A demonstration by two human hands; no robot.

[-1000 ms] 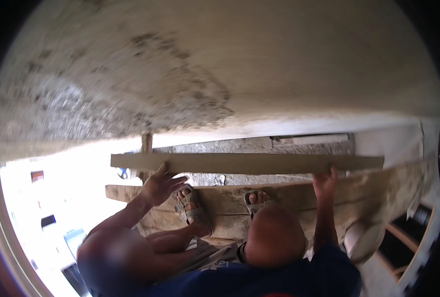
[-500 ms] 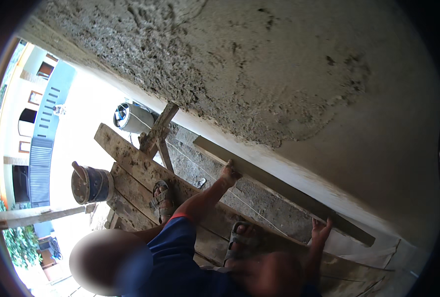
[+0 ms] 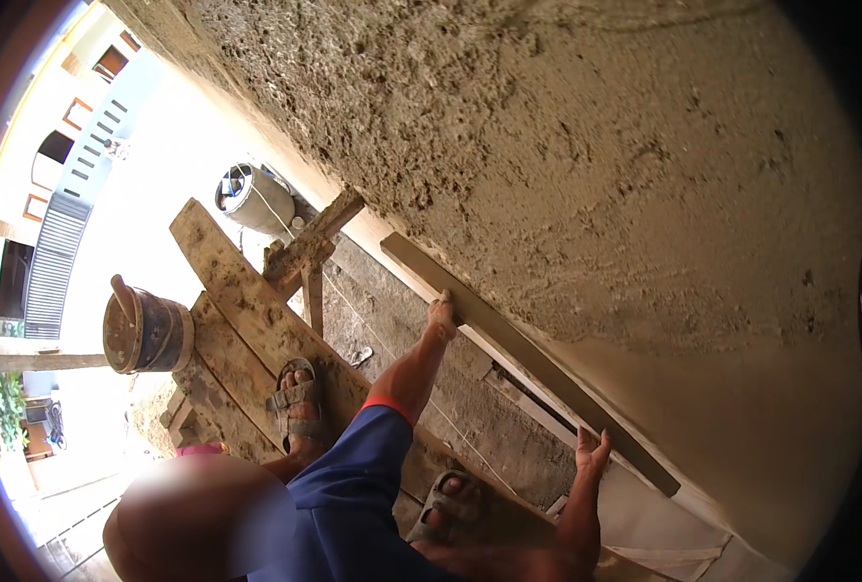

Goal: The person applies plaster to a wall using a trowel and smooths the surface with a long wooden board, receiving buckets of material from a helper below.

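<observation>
A long, narrow straightedge board [image 3: 533, 364] runs slantwise along the lower edge of the wet mortar [image 3: 450, 126] on the wall. My left hand [image 3: 443, 316] grips it toward its far left end, with the thumb up on the face. Nearer its right end, my right hand [image 3: 593, 450] holds the lower edge with fingers upturned; part of that grip is hidden. The mortar is coarse and lumpy at the left and smoother toward the right.
Sandalled feet [image 3: 300, 403] stand on muddy scaffold planks [image 3: 232, 267] beside the wall. A mortar-stained bucket [image 3: 150, 330] sits at their left end. Beyond are a wooden trestle [image 3: 310, 247] and a grey drum [image 3: 256, 199]. A thin string [image 3: 358, 315] crosses the ground below.
The board has come up the wall, closing the gap to the mortar's lower edge. Both hands still hold it. My view has shifted, showing more of the mortar.
</observation>
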